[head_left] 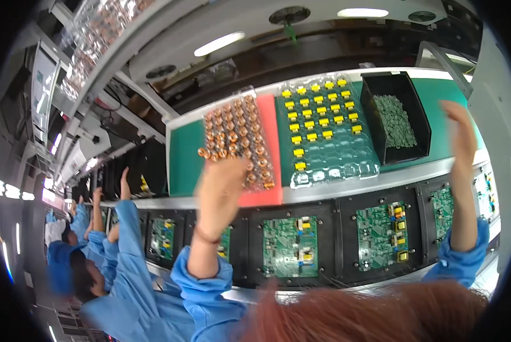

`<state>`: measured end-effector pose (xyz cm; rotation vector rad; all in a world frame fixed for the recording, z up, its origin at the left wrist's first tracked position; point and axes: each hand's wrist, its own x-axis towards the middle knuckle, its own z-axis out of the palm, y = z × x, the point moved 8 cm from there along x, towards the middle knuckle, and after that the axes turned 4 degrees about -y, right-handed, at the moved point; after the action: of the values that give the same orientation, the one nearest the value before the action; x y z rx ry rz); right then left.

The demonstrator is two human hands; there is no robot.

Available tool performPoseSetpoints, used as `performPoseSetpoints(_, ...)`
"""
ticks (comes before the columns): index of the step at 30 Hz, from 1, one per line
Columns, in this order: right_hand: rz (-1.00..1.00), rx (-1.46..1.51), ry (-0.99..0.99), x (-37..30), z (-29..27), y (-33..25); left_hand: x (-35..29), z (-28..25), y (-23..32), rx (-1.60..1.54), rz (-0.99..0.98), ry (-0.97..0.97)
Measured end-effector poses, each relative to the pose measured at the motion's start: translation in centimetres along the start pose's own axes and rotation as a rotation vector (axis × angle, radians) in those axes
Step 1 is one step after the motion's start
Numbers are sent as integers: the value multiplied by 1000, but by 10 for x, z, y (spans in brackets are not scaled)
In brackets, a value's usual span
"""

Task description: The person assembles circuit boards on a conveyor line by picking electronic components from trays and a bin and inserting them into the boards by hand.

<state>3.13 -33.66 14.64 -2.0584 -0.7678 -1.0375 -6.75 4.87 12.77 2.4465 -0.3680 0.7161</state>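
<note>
My left hand [223, 185] is over the near part of a clear tray [253, 92] of copper-wound coils [232, 137]. Its fingers curl down among the coils, and their tips are hidden; what they hold cannot be made out. A few coils sit right at the fingers' edge. Raised at the right, my right hand [462, 131] is beside a black bin [423, 128] of small green discs [395, 122]. Its fingers bend toward the bin and are smeared, so their grip is unclear. Between the hands lies a clear tray [335, 162] partly filled with yellow components [323, 111].
A red sheet [272, 148] lies under the coil tray on the green mat [184, 159]. Along the near side runs a row of black carriers [338, 251] with green circuit boards [289, 245]. Co-workers in blue sleeves [130, 228] are at the left; a metal shelf [124, 43] overhangs there.
</note>
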Motion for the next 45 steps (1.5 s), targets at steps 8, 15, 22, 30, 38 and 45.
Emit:
performPoseSetpoints(8,444,-169,-776,-79,169,172,-37,115,-52,299,270,-526)
performPoseSetpoints(15,327,-486,-866,-79,194,167,-30,121,-53,353,79,-500)
performPoseSetpoints(22,298,-312,-874,-79,187,177,-34,128,-50,599,200,-514)
performPoseSetpoints(30,704,287,-469,-73,158,179,-24,115,-84,239,-126,-622)
performPoseSetpoints(38,1028,706,-264,-90,147,196,-7,99,-104,161,-242,-542)
performPoseSetpoints(45,966,854,-381,-115,79,150,-24,98,-102,332,-217,-575)
